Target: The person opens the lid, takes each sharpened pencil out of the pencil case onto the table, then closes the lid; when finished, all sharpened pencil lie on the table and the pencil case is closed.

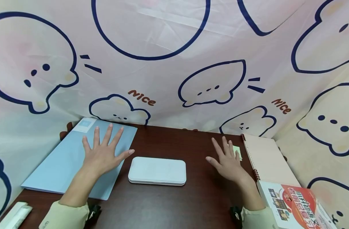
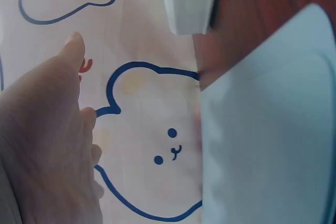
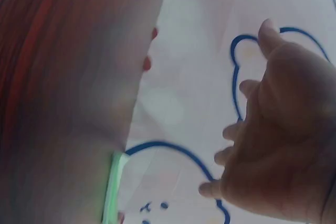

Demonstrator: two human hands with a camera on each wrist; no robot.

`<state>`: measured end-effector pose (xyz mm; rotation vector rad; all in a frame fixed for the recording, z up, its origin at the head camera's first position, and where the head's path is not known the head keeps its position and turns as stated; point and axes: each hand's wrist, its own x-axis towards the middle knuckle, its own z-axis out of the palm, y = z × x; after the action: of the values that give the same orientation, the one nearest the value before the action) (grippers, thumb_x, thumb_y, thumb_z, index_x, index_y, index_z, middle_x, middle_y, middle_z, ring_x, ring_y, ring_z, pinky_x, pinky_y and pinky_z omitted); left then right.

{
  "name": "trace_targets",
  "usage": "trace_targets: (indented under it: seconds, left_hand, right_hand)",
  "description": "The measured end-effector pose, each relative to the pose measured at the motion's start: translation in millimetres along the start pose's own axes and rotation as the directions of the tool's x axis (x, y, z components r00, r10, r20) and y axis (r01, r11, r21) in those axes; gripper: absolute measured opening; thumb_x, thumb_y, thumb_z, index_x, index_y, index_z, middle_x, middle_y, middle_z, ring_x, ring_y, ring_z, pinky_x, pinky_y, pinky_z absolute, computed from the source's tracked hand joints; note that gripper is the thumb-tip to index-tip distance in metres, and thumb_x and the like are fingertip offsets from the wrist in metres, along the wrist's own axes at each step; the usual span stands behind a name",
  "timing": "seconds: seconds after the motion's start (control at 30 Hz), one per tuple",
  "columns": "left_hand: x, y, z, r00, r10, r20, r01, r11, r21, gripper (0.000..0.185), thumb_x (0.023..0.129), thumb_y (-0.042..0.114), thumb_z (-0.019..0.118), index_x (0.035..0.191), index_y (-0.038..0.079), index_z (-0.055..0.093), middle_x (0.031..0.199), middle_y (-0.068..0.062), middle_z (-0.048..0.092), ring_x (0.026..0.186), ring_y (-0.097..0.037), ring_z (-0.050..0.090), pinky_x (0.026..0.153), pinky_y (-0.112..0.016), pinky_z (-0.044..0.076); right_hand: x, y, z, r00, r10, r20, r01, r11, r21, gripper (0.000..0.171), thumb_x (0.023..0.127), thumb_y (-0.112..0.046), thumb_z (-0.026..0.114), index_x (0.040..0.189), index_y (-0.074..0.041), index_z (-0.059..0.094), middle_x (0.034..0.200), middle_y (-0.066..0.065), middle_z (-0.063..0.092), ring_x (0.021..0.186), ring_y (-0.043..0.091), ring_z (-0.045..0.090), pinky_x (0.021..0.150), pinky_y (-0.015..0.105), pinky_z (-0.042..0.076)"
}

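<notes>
With fingers spread, my left hand (image 1: 101,158) hovers over a light blue folder (image 1: 68,156) on the left side of the table. In the left wrist view the same hand (image 2: 47,140) holds nothing and stands apart from the folder (image 2: 268,129). My right hand (image 1: 228,164) is also spread, raised above the table, and partly covers a pale green pad of notes (image 1: 237,152). The right wrist view shows that hand (image 3: 283,135) bare, away from the green pad (image 3: 111,190). Between the hands lies a closed white rectangular case (image 1: 157,170).
A spiral notebook (image 1: 270,159) lies at the right, with a red and white book (image 1: 294,203) overlapping its near end. At the front left corner is a white packet (image 1: 17,214). A patterned curtain (image 1: 163,79) encloses the dark brown table (image 1: 168,203) at the back and sides.
</notes>
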<state>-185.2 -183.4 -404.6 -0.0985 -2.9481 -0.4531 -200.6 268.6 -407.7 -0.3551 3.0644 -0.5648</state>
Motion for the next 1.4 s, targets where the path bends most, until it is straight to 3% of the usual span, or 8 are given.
trace_targets:
  seconds: [0.27, 0.5, 0.8, 0.9, 1.03, 1.13, 1.27, 1.4]
  left_hand:
    - [-5.4, 14.1, -6.0, 0.997, 0.054, 0.049, -0.053, 0.998, -0.018, 0.109, 0.084, 0.084, 0.05, 0.165, 0.024, 0.007, 0.171, -0.018, 0.004, 0.152, -0.057, -0.001, 0.11, -0.082, -0.004]
    - [-12.0, 24.4, 5.6, 0.983, 0.133, 0.125, -0.127, 0.99, -0.057, 0.123, 0.078, 0.085, 0.058, 0.165, 0.02, 0.001, 0.172, -0.016, 0.004, 0.154, -0.052, 0.0, 0.112, -0.08, 0.0]
    - [-19.8, 26.7, 21.5, 0.973, 0.17, 0.155, -0.165, 0.985, -0.039, 0.145, 0.061, 0.081, 0.078, 0.164, 0.01, 0.004, 0.17, -0.021, 0.009, 0.153, -0.054, 0.003, 0.112, -0.08, 0.003]
    - [-22.4, 25.7, 22.7, 0.95, 0.186, 0.252, -0.174, 0.982, -0.072, 0.148, 0.058, 0.082, 0.078, 0.164, 0.009, 0.006, 0.17, -0.02, 0.012, 0.153, -0.054, 0.005, 0.112, -0.08, 0.001]
    - [-23.5, 26.0, 23.8, 0.891, 0.241, 0.385, -0.2, 0.969, -0.143, 0.144, 0.057, 0.076, 0.084, 0.164, 0.01, 0.013, 0.169, -0.019, 0.02, 0.155, -0.048, 0.011, 0.115, -0.075, -0.003]
    - [-20.3, 26.2, 26.0, 0.876, 0.275, 0.397, -0.228, 0.96, -0.163, 0.129, 0.064, 0.059, 0.09, 0.161, 0.006, 0.024, 0.163, -0.019, 0.034, 0.152, -0.042, 0.028, 0.121, -0.067, 0.009]
    - [-14.8, 23.7, 29.1, 0.885, 0.275, 0.376, -0.219, 0.958, -0.185, 0.108, 0.071, 0.038, 0.092, 0.157, 0.003, 0.035, 0.155, -0.017, 0.048, 0.14, -0.038, 0.048, 0.114, -0.056, 0.038]
    - [-10.1, 20.2, 31.6, 0.895, 0.283, 0.344, -0.231, 0.955, -0.184, 0.098, 0.071, 0.037, 0.091, 0.152, 0.006, 0.045, 0.143, -0.013, 0.059, 0.128, -0.033, 0.057, 0.104, -0.052, 0.047]
  right_hand:
    - [-0.9, -41.7, 5.7, 0.975, -0.21, 0.069, 0.2, 0.971, 0.128, 0.082, 0.101, -0.046, 0.059, 0.164, -0.034, 0.007, 0.172, 0.013, -0.007, 0.157, 0.042, -0.009, 0.116, 0.076, 0.006]
    - [7.0, -79.6, 27.4, 0.908, -0.356, 0.221, 0.339, 0.934, 0.113, 0.093, 0.094, -0.049, 0.069, 0.164, -0.034, 0.01, 0.172, 0.011, -0.005, 0.158, 0.04, -0.006, 0.12, 0.071, 0.012]
    - [14.2, -107.7, 50.2, 0.857, -0.349, 0.38, 0.342, 0.936, 0.087, 0.103, 0.083, -0.049, 0.081, 0.163, -0.037, 0.017, 0.172, 0.012, 0.011, 0.159, 0.035, 0.008, 0.121, 0.06, 0.026]
    - [14.9, -110.3, 53.3, 0.845, -0.326, 0.424, 0.331, 0.941, 0.065, 0.101, 0.083, -0.047, 0.082, 0.162, -0.038, 0.019, 0.171, 0.009, 0.014, 0.159, 0.03, 0.014, 0.12, 0.054, 0.032]
    - [16.0, -111.3, 55.6, 0.846, -0.316, 0.43, 0.347, 0.938, 0.008, 0.098, 0.084, -0.043, 0.082, 0.161, -0.037, 0.023, 0.17, 0.008, 0.021, 0.157, 0.027, 0.021, 0.119, 0.051, 0.035]
    - [17.3, -111.5, 55.7, 0.855, -0.326, 0.403, 0.371, 0.928, -0.038, 0.094, 0.083, -0.043, 0.083, 0.16, -0.035, 0.029, 0.167, 0.007, 0.03, 0.153, 0.025, 0.031, 0.116, 0.05, 0.04]
    - [20.5, -110.4, 54.6, 0.858, -0.365, 0.362, 0.419, 0.904, -0.082, 0.086, 0.082, -0.045, 0.083, 0.156, -0.031, 0.041, 0.157, 0.004, 0.046, 0.141, 0.023, 0.049, 0.108, 0.049, 0.047]
    - [26.2, -106.5, 52.3, 0.851, -0.405, 0.334, 0.452, 0.889, -0.075, 0.076, 0.08, -0.042, 0.084, 0.148, -0.032, 0.052, 0.147, -0.003, 0.056, 0.132, 0.018, 0.056, 0.103, 0.048, 0.048]
